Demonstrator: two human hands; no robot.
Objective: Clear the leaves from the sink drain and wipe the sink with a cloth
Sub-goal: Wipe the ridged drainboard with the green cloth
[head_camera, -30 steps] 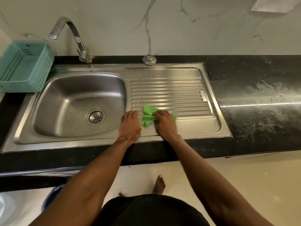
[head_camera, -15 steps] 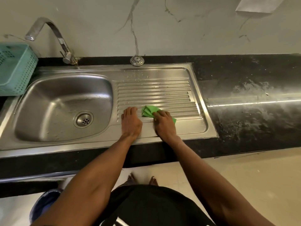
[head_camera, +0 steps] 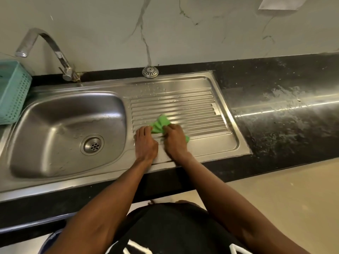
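A crumpled green cloth (head_camera: 161, 123) lies on the ribbed drainboard (head_camera: 198, 110) of the steel sink (head_camera: 55, 118). My right hand (head_camera: 175, 142) presses down on the cloth's right part, fingers curled over it. My left hand (head_camera: 145, 143) rests flat on the drainboard just left of the cloth, fingertips touching its edge. The round drain (head_camera: 93, 145) at the bottom of the basin shows bare metal with no leaves on it. Water drops and streaks dot the basin.
A curved tap (head_camera: 55, 50) stands behind the basin. A teal plastic basket (head_camera: 12, 92) sits at the far left. A small metal strainer cap (head_camera: 150, 72) lies at the back edge. Wet black countertop (head_camera: 284, 110) stretches right. A blue bin (head_camera: 47, 241) shows below the counter.
The view has shifted slightly. The cloth is more bunched under my right hand, and my left hand's fingertips now touch its edge. Both hands stay on the drainboard.
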